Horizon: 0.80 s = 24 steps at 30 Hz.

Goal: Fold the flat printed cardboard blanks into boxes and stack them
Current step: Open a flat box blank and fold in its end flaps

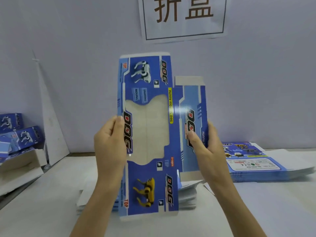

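One blank [148,171] is held upright and flat in the air over the table [51,194], printed face toward the camera, its long axis vertical. The left hand [109,142] grasps its left edge at mid-height, thumb [119,124] on the printed face and fingers behind. The right hand [206,147] grasps the right edge of the narrower side panel in the same way, thumb [193,139] laid on the print. The top flap edge stands in front of the wall [85,65], below the sign [183,16]. The bottom edge hangs in front of a pile [188,194] of white-backed sheets on the table. A stack [256,166] of printed blanks lies flat at right, near the right wrist. Folded boxes [22,139] sit heaped at far left, well apart from the hands. Bare table shows between the boxes and the left forearm.
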Available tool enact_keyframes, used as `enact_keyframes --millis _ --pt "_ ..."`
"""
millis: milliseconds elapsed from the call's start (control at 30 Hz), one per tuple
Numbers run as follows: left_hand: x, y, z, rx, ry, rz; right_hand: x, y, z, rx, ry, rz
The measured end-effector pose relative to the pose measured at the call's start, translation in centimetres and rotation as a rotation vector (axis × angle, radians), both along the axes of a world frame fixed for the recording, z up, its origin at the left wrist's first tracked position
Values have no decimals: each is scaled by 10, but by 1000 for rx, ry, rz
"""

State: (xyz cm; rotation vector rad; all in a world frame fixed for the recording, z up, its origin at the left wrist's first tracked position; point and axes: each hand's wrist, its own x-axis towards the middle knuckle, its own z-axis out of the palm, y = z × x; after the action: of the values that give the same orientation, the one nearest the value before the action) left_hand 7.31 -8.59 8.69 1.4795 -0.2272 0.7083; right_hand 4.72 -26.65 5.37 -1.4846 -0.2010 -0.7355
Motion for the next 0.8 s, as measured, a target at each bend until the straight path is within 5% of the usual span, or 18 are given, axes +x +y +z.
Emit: enact_keyframes --millis 233,433,600,700,800 --pt "1 -7 -27 -3 41 -7 -3 -1 0 -35 97 58" --pt "-3 -32 -35 109 95 -68 -14 23 3 -83 185 349" --pt "-3 -31 -41 87 196 -260 -19 23 16 -261 148 221" --pt "-3 -12 -29 60 85 -376 -18 5 14 -51 192 420" --pt "-4 9 -20 -14 208 -465 -17 -3 8 155 381 463"
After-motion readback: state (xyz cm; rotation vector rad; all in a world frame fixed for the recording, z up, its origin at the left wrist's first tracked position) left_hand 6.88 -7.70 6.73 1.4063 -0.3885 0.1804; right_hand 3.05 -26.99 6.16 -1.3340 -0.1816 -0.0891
